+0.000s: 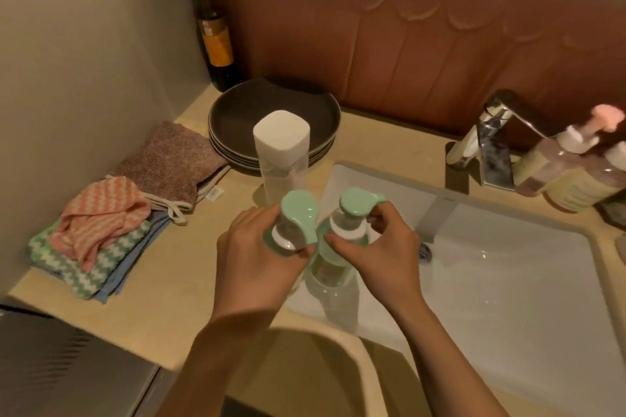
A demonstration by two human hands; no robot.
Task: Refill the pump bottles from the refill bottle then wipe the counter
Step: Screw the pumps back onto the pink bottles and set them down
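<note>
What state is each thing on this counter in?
Left pump bottle: capped, held by left hand.
Right pump bottle: capped, right hand at its collar.
Refill bottle: upright, lid on.
Cloths: piled, unused.
Plates: stacked.
Tap: off.

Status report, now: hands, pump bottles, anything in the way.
Left hand gripping one green-topped pump bottle. Right hand at the collar of the second pump bottle. White-capped bottle upright just behind. Nothing blocking.

dim warm light, soft blur throughout, wide-angle bending at edges, glare along top.
</note>
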